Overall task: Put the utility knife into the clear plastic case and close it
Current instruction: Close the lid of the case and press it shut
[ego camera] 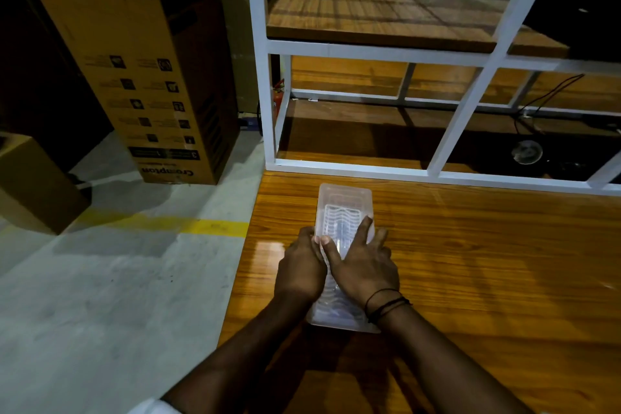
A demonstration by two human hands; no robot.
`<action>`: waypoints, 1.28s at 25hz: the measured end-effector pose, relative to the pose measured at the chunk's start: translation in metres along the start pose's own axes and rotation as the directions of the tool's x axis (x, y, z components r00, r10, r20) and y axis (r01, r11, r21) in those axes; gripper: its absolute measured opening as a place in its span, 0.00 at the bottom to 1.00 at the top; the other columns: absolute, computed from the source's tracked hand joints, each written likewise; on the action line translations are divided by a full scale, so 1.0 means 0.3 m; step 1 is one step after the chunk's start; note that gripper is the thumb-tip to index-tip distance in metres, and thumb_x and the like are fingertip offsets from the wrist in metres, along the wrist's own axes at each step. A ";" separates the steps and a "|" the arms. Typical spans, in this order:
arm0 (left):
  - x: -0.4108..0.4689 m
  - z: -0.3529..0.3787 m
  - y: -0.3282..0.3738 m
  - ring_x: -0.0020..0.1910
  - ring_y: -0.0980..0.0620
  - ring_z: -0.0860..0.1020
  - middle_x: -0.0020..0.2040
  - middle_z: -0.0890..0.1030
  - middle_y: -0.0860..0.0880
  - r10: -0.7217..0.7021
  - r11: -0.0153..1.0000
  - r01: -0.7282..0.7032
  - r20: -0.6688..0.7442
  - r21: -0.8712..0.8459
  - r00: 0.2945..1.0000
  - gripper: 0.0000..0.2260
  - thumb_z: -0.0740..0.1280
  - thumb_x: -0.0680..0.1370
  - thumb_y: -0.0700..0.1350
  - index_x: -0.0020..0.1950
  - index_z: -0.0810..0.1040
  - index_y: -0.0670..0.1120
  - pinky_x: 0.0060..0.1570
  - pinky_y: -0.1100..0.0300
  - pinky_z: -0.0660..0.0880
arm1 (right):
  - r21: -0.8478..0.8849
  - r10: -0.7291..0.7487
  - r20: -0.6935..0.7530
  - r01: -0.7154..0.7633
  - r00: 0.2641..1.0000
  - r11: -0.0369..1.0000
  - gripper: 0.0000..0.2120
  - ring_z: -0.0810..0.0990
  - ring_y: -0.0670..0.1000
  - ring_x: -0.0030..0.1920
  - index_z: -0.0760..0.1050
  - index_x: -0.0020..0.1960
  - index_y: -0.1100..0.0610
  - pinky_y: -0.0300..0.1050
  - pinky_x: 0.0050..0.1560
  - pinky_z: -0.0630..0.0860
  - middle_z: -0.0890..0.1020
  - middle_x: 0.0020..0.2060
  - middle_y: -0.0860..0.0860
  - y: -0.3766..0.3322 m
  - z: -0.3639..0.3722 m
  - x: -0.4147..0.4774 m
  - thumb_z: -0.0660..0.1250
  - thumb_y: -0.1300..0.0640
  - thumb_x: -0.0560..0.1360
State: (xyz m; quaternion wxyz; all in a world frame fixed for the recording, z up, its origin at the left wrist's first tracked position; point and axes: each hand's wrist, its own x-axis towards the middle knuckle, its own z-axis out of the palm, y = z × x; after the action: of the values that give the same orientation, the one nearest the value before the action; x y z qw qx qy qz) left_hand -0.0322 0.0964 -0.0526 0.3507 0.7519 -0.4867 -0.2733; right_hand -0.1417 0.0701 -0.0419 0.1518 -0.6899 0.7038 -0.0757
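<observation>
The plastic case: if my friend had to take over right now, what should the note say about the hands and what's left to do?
Left hand: gripping the left edge of the clear plastic case.
Right hand: flat on top, fingers spread, pressing down.
The case lies flat near the left edge of the wooden table.
Utility knife: not clearly visible; a faint shape shows through the plastic, so it is probably inside.
Done: lid appears folded down.
Left: press until it snaps shut, then let go.

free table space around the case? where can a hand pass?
Bare table right of the clear plastic case, out to the white frame behind. Narrow strip between case and left table edge. Crowded on the case itself: left hand and right hand press there.
</observation>
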 end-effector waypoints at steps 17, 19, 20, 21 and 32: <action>0.450 0.018 0.138 0.54 0.42 0.81 0.55 0.85 0.42 -0.212 0.937 0.214 0.036 -0.275 0.977 0.15 0.66 0.84 0.51 0.56 0.82 0.40 0.55 0.52 0.79 | 0.714 0.283 0.124 -0.283 0.951 0.641 0.21 0.82 0.63 0.54 0.81 0.56 0.69 0.55 0.58 0.77 0.84 0.54 0.64 0.025 -0.089 0.519 0.66 0.50 0.79; 0.471 0.039 0.134 0.57 0.37 0.82 0.57 0.85 0.38 -0.262 0.922 0.267 0.055 -0.280 0.964 0.18 0.65 0.84 0.53 0.56 0.83 0.38 0.56 0.48 0.81 | 0.699 0.276 0.113 -0.274 0.955 0.660 0.25 0.81 0.60 0.50 0.80 0.56 0.72 0.57 0.58 0.77 0.83 0.55 0.67 0.018 -0.070 0.522 0.64 0.48 0.81; 0.476 0.045 0.133 0.57 0.36 0.82 0.57 0.85 0.38 -0.287 0.907 0.296 0.072 -0.300 0.955 0.19 0.65 0.84 0.53 0.57 0.83 0.38 0.54 0.50 0.80 | 0.707 0.279 0.101 -0.267 0.955 0.655 0.25 0.80 0.60 0.48 0.80 0.55 0.73 0.57 0.57 0.77 0.83 0.54 0.68 0.014 -0.060 0.522 0.63 0.48 0.81; 0.480 0.053 0.130 0.57 0.37 0.82 0.57 0.84 0.38 -0.309 0.894 0.319 0.081 -0.315 0.947 0.19 0.65 0.84 0.53 0.57 0.83 0.37 0.51 0.51 0.78 | 0.717 0.284 0.079 -0.252 0.956 0.650 0.25 0.81 0.61 0.48 0.80 0.53 0.73 0.57 0.56 0.77 0.83 0.53 0.68 0.016 -0.054 0.523 0.63 0.48 0.82; 0.352 0.021 0.121 0.48 0.47 0.79 0.55 0.83 0.44 -0.180 0.956 0.161 -0.056 -0.247 0.982 0.16 0.60 0.86 0.55 0.60 0.78 0.43 0.42 0.59 0.69 | 0.758 0.235 -0.128 -0.058 0.964 0.650 0.11 0.77 0.53 0.50 0.76 0.55 0.63 0.43 0.52 0.73 0.80 0.49 0.54 0.048 -0.053 0.416 0.71 0.59 0.76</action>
State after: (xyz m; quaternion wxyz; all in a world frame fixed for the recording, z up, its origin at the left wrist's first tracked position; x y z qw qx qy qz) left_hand -0.0168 -0.0129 -0.0351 0.4333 0.7530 -0.3693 -0.3301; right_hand -0.1607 -0.0551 -0.0451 0.3502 -0.4946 0.6761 -0.4190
